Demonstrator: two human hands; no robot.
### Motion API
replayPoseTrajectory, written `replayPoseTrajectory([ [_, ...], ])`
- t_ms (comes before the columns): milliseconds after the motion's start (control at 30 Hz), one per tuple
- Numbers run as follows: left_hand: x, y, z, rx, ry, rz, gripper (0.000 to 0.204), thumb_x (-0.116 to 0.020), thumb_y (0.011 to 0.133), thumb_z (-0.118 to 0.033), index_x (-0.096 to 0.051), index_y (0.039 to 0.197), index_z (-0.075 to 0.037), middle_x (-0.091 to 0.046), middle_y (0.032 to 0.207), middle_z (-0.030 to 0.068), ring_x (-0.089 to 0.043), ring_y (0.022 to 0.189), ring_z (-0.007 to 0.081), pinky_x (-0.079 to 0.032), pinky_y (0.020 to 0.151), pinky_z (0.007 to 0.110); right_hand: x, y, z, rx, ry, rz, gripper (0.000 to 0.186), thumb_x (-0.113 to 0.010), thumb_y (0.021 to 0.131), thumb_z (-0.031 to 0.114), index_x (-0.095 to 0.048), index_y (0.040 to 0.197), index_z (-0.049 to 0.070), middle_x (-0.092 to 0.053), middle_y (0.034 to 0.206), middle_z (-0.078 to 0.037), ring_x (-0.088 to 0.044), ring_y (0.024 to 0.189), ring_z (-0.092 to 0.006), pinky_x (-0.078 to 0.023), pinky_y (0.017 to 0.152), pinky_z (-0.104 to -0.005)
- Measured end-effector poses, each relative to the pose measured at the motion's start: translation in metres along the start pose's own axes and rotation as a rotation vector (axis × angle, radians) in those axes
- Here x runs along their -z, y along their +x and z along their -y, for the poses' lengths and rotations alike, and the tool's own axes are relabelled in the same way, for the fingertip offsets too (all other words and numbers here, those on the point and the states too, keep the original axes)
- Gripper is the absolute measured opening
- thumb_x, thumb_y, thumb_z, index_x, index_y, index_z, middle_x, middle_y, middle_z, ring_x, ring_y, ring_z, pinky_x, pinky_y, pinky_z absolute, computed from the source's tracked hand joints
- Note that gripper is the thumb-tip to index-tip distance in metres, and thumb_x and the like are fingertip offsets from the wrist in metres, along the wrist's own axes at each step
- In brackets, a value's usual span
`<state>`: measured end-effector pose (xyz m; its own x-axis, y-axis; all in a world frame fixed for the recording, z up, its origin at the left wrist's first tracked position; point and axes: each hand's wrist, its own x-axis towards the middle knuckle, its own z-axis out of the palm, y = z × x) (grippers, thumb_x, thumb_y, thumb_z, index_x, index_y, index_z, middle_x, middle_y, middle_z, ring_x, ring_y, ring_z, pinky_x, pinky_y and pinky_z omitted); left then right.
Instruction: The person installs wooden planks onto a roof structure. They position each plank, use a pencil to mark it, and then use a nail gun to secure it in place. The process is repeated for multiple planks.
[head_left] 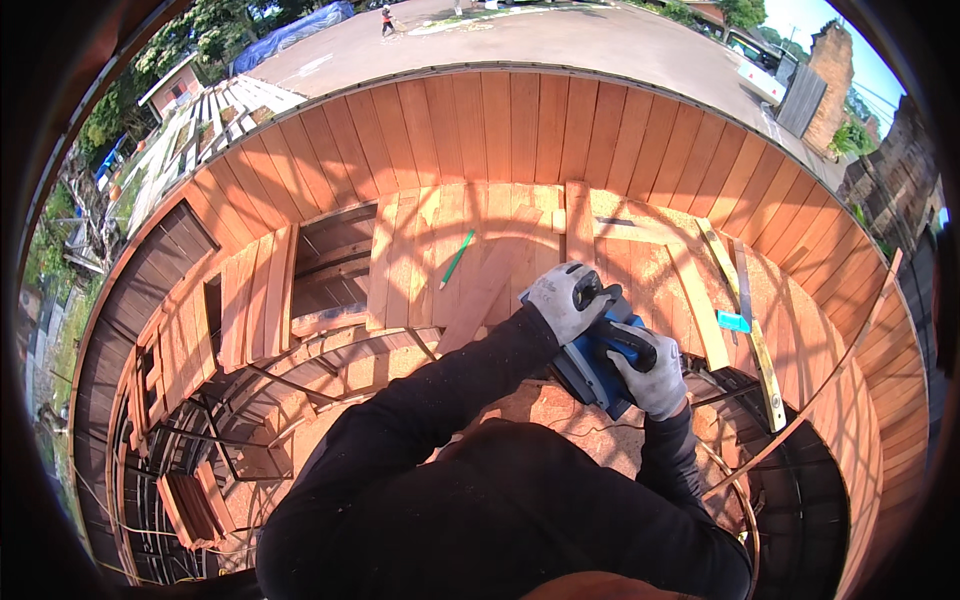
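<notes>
Two handles of a blue power planer (590, 362) are gripped at the dial's centre: the gloved left hand (558, 303) curls its fingers round the black front one, and the gloved right hand (652, 378) wraps the rear one, fingers bent close together. A loose board (488, 298) slants at ten o'clock, its near end beside the left sleeve (480, 355), with a green pencil (457, 259) farther out that way; beyond both gapes an opening (340, 250) in the curved bench of slats (403, 260). Toward two o'clock lies a narrow board (697, 305); near three, a light-blue piece (733, 321) touches a yellowish strip (768, 385). A long thin lath (750, 467) crosses at four. Stacked boards (188, 508) sit at eight, and a plank wall (460, 125) closes off twelve.
</notes>
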<state>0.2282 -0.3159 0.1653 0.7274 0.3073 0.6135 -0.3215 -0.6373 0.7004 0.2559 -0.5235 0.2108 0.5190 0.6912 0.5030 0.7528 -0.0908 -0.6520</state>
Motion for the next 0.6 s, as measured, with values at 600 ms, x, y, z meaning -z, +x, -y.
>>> replayPoseTrajectory([
  [600, 0.028, 0.024, 0.084, 0.311, 0.245, 0.069, 0.053, -0.065, 0.088, -0.045, -0.062, 0.120, -0.003, -0.067, 0.111, 0.0182, -0.065, 0.104, 0.0293, -0.050, 0.089, 0.037, 0.008, -0.030, -0.035, -0.381, 0.252, -0.025, 0.033, -0.070, 0.079, -0.006, -0.067, 0.112, -0.006, -0.072, 0.109, -0.016, -0.068, 0.101, -0.0192, -0.052, 0.090, -0.0312],
])
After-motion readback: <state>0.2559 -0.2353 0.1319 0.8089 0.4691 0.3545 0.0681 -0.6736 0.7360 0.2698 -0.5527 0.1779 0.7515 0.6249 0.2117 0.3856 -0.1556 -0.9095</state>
